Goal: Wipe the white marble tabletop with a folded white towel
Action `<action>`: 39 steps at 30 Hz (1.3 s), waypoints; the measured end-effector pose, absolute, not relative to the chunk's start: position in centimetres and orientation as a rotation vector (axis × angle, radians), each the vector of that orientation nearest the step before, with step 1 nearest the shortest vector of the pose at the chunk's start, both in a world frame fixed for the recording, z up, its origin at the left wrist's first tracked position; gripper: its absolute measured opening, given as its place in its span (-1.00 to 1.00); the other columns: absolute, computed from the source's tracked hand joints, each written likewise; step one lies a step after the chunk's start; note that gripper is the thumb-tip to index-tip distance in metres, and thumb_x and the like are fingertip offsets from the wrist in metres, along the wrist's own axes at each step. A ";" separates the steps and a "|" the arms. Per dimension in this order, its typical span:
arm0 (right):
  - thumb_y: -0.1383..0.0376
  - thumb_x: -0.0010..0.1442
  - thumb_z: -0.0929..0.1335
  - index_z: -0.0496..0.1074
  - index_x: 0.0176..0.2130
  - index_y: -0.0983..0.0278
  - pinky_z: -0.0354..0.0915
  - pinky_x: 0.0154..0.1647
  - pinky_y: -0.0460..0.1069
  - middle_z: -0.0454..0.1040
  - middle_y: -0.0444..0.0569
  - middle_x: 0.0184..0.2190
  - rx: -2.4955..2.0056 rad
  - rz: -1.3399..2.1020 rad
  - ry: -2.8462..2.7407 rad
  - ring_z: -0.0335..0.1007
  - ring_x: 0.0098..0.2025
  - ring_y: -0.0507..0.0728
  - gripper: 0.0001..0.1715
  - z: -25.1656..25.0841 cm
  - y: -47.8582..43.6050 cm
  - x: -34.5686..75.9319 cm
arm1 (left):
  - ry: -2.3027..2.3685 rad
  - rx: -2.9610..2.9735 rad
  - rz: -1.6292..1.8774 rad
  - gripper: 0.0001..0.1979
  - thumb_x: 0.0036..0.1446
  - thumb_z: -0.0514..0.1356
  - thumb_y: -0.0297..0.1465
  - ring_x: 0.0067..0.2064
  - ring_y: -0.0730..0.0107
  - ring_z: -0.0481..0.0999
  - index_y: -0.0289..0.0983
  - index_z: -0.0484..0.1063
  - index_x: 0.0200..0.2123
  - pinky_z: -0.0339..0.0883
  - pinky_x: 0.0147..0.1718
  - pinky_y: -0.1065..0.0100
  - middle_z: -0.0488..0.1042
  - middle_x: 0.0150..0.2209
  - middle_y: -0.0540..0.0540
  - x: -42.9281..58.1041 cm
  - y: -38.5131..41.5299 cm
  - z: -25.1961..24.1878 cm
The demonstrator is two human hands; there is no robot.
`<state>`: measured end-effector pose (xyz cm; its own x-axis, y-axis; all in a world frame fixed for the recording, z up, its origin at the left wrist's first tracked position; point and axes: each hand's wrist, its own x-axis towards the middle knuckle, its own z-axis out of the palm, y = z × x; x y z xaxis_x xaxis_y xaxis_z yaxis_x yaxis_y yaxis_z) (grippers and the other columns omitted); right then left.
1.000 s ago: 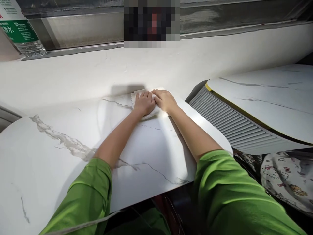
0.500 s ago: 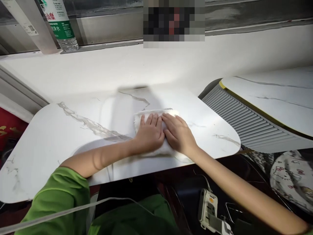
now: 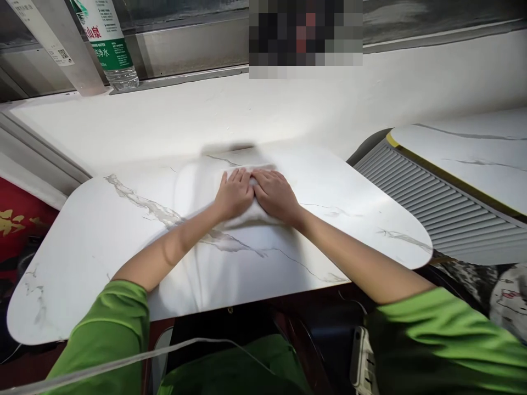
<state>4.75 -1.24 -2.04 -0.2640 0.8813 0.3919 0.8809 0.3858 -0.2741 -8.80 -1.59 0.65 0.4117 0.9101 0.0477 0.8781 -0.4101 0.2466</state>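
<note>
A folded white cloth [image 3: 257, 215] lies on the white marble-patterned tabletop [image 3: 135, 247], near its far edge. My left hand [image 3: 235, 193] rests flat on the left part of the cloth, fingers stretched out and pointing away from me. Beside it my right hand [image 3: 275, 195] presses flat on the right part, its fingers extended too. The thumbs nearly meet in the middle. Both hands cover much of the cloth.
A water bottle [image 3: 119, 60] and a tall frosted container [image 3: 78, 60] stand on the window ledge. To the right is a second marbled surface [image 3: 486, 159] with a ribbed side. A power strip [image 3: 362, 362] hangs below the table. A white cord [image 3: 164, 343] crosses in front.
Both hands have slid the cloth away from me and slightly left across the tabletop. They stay flat on it. The view has shifted a little.
</note>
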 end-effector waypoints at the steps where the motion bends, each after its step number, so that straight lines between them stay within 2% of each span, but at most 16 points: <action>1: 0.37 0.26 0.09 0.42 0.09 0.40 0.14 0.26 0.18 0.47 0.18 0.13 -1.511 0.010 -2.154 0.33 0.19 0.25 -0.45 -2.1 0.7 4.3 | 1.607 2.481 0.244 -0.46 0.38 -0.18 -0.41 0.45 0.21 -0.05 -0.46 0.05 0.36 -0.26 0.40 0.06 0.02 0.42 -0.25 -9.1 0.3 0.6; 7: 0.37 0.21 0.15 0.48 0.03 0.37 0.10 0.27 0.23 0.44 0.16 0.16 -1.560 0.026 -2.037 0.22 0.26 0.30 -0.50 -2.3 7.4 2.5 | 1.744 2.479 0.201 -0.46 0.40 -0.23 -0.42 0.45 0.22 -0.06 -0.43 0.01 0.39 -0.23 0.39 0.07 -0.01 0.43 -0.22 -10.0 6.4 0.6; 11: 0.37 0.25 0.12 0.46 0.05 0.39 0.08 0.29 0.19 0.48 0.19 0.11 -1.537 0.041 -2.095 0.30 0.19 0.27 -0.49 -1.9 6.0 2.5 | 1.734 2.484 0.171 -0.46 0.42 -0.23 -0.39 0.45 0.19 -0.09 -0.42 0.01 0.39 -0.26 0.39 0.08 -0.04 0.44 -0.23 -10.3 4.9 0.7; 14: 0.37 0.26 0.10 0.42 0.10 0.44 0.03 0.32 0.16 0.42 0.21 0.18 -1.546 0.030 -2.149 0.25 0.25 0.26 -0.45 -1.5 3.0 2.2 | 1.724 2.520 0.153 -0.46 0.42 -0.23 -0.38 0.45 0.16 -0.10 -0.45 0.00 0.39 -0.26 0.39 0.05 -0.04 0.43 -0.26 -10.9 2.3 0.7; 20: 0.33 0.29 0.10 0.30 0.22 0.54 0.02 0.34 0.26 0.32 0.28 0.26 -1.587 -0.028 -2.249 0.17 0.32 0.33 -0.38 -1.4 -6.3 0.6 | 1.601 2.630 0.160 -0.47 0.40 -0.18 -0.38 0.44 0.12 -0.04 -0.45 0.06 0.36 -0.20 0.38 0.00 0.02 0.42 -0.28 -13.4 -6.2 0.8; 25: 0.31 0.28 0.13 0.30 0.24 0.56 0.02 0.38 0.25 0.30 0.29 0.26 -1.373 -0.089 -2.405 0.16 0.34 0.33 -0.36 -1.4 -14.1 -1.0 | 1.625 2.726 0.210 -0.45 0.37 -0.17 -0.37 0.43 -0.01 -0.01 -0.52 0.12 0.33 -0.15 0.37 -0.09 0.07 0.39 -0.37 -16.0 -15.2 0.8; 29: 0.32 0.27 0.14 0.28 0.25 0.59 0.02 0.38 0.26 0.28 0.32 0.27 -1.207 -0.031 -2.468 0.13 0.35 0.34 -0.35 -1.1 -16.6 -2.6 | 1.688 2.713 0.277 -0.45 0.35 -0.17 -0.38 0.44 -0.01 -0.03 -0.51 0.16 0.31 -0.15 0.39 -0.08 0.13 0.37 -0.35 -17.8 -18.8 0.4; 34: 0.36 0.26 0.14 0.34 0.19 0.54 0.03 0.36 0.23 0.34 0.28 0.24 -1.163 0.094 -2.444 0.19 0.31 0.30 -0.41 -1.0 -12.0 -5.4 | 1.812 2.520 0.323 -0.48 0.32 -0.13 -0.39 0.43 -0.03 -0.03 -0.44 0.19 0.29 -0.12 0.37 -0.10 0.19 0.35 -0.29 -20.4 -14.6 0.0; 39: 0.39 0.30 0.10 0.40 0.09 0.47 0.02 0.32 0.17 0.43 0.24 0.15 -1.225 0.140 -2.367 0.25 0.24 0.28 -0.50 -0.6 -2.4 -9.7 | 1.877 2.398 0.335 -0.51 0.38 -0.18 -0.37 0.43 0.17 0.02 -0.37 0.16 0.30 -0.14 0.38 0.03 0.15 0.37 -0.23 -23.7 -4.6 0.6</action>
<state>-9.67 -2.42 -0.63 -0.4920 0.7934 0.3583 0.7458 0.5965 -0.2968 -23.68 -4.58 0.57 0.2268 0.9661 0.1231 0.9490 -0.2476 0.1949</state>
